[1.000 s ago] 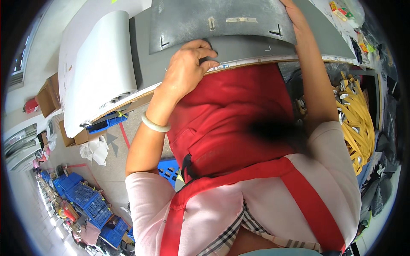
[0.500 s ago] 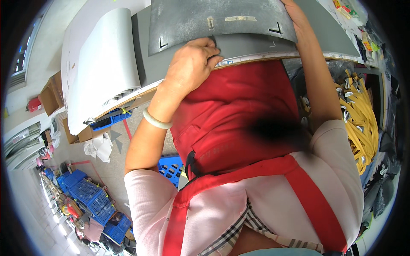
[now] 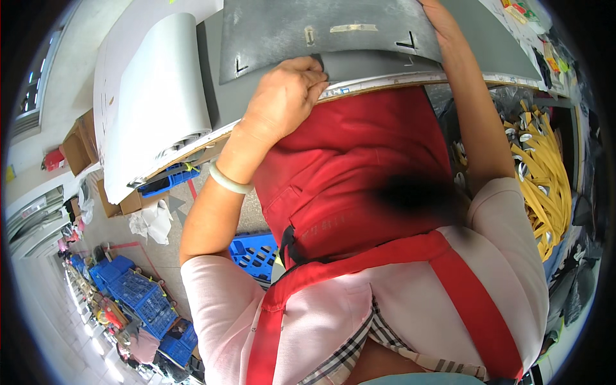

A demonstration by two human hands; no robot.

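Surface: we see the pale surface (image 3: 138,32) across the top of the frame.
Grey sheet: we find this dark sheet (image 3: 491,48) spread on it, upper centre to upper right.
Rolled sheet: a pale roll (image 3: 154,90), upper left.
Marked panel: our grey panel (image 3: 359,13) sits top centre, over the dark sheet.
Left grip: our left hand (image 3: 287,96) is curled below the panel's lower edge; we cannot tell what it pinches.
Right grip: our right hand (image 3: 443,24) touches the panel's right edge; whether clenched, we cannot tell.
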